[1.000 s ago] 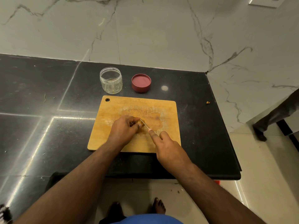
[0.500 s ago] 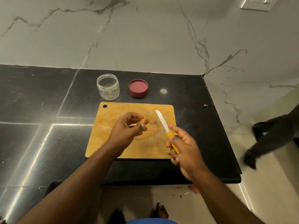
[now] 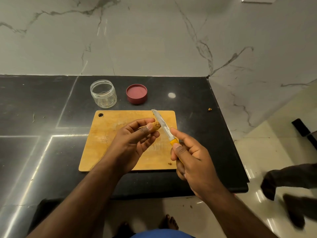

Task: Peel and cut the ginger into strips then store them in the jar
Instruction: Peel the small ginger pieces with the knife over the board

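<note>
While L hand [image 3: 135, 140] pinches ginger [image 3: 154, 126] above board [image 3: 109, 134], R hand [image 3: 192, 157] grips knife [image 3: 163, 126] by yellow handle; blade print too small to read.

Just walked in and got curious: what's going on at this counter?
A person is working on a piece of ginger over a wooden cutting board. The left hand holds the ginger up off the board, and the right hand holds a small yellow-handled knife with its blade against the ginger's end, likely peeling. Behind the board stand an empty clear jar and its red lid, off and beside it. No strips are cut yet.
</note>
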Demonstrator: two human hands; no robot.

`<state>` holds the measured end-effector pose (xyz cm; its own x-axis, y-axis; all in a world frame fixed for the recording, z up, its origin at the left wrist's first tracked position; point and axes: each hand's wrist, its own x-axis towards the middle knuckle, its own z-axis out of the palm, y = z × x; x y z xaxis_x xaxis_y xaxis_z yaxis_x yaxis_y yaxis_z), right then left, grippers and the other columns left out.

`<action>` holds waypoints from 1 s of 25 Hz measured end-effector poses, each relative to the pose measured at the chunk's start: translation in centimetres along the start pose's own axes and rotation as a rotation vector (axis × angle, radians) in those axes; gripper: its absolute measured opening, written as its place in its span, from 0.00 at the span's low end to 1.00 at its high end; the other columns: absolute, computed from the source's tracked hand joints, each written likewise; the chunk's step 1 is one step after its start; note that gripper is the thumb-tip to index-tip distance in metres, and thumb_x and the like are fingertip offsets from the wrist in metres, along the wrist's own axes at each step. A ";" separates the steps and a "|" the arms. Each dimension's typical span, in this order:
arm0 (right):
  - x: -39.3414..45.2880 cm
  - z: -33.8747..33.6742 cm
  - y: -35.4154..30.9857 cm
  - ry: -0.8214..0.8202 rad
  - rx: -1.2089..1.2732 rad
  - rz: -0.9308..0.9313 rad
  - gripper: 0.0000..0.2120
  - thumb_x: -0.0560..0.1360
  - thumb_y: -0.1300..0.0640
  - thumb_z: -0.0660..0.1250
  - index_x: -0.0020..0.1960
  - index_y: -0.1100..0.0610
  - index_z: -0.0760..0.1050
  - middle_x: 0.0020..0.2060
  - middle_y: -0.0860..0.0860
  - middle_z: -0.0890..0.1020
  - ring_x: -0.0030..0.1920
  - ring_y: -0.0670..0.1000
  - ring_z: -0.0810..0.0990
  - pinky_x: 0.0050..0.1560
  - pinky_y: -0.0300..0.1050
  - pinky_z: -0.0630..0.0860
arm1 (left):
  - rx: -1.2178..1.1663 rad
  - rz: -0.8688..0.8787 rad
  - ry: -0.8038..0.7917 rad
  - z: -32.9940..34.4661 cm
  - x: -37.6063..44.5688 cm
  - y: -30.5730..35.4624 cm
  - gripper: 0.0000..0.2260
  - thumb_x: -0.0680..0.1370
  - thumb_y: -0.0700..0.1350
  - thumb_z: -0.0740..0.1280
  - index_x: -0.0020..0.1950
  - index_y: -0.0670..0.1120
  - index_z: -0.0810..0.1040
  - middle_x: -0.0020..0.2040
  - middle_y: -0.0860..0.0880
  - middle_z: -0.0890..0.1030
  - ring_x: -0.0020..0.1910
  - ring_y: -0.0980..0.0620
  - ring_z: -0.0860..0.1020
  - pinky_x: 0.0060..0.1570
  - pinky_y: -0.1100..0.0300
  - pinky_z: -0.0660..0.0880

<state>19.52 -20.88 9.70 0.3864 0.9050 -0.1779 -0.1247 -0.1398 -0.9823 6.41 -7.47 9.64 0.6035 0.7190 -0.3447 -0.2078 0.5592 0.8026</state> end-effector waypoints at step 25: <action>-0.3 -3.5 -1.5 -0.111 0.262 0.146 0.17 0.82 0.60 0.60 0.66 0.47 0.77 0.37 0.57 0.75 0.24 0.47 0.62 0.24 0.39 0.60 | -0.088 0.011 0.021 3.6 0.3 -1.6 0.12 0.74 0.39 0.70 0.57 0.40 0.80 0.49 0.42 0.85 0.46 0.48 0.84 0.43 0.61 0.81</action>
<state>22.79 -22.37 11.02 0.2471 0.9233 -0.2941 -0.4084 -0.1760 -0.8957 9.68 -9.64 10.07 0.5844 0.7334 -0.3473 -0.2815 0.5846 0.7609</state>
